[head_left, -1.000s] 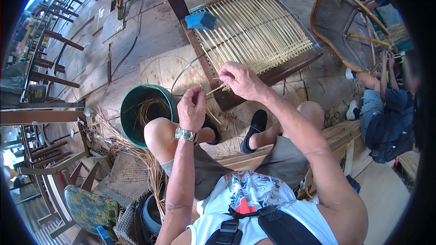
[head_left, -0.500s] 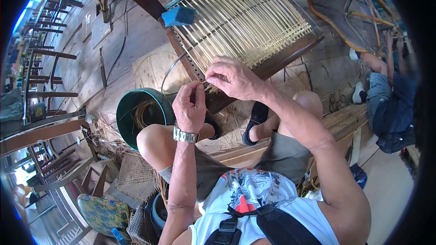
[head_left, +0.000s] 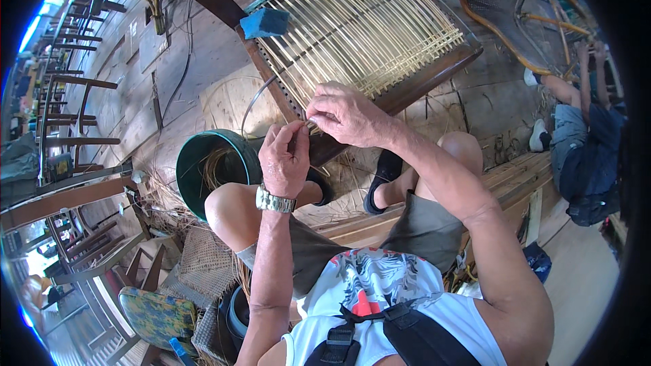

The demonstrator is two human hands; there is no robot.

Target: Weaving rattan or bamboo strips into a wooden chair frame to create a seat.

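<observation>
A wooden chair seat frame (head_left: pixel 413 81) lies in front of me, strung with pale cane strands (head_left: pixel 352 27). Short crosswise strands are woven through them along the near right edge. At the frame's near left corner, my left hand (head_left: pixel 283 163), with a metal watch on its wrist, pinches thumb against fingers. Right beside it my right hand (head_left: pixel 346 115) also pinches, the fingertips of both almost meeting. A thin cane strand (head_left: pixel 310 124) shows between them; its far end is hidden by the hands. A blue sponge (head_left: pixel 264 24) rests on the frame's left side.
Left of my knees stands a dark green bucket (head_left: pixel 218 169) with loose cane inside. Chair frames (head_left: pixel 74 108) crowd the left side. Another caned chair (head_left: pixel 498 7) lies at the far right, near a seated person (head_left: pixel 583 129). Wooden planks (head_left: pixel 502 186) lie beside my feet.
Both hands stay at the corner, still pinching, with only a slight shift of the fingers. The view has shifted slightly.
</observation>
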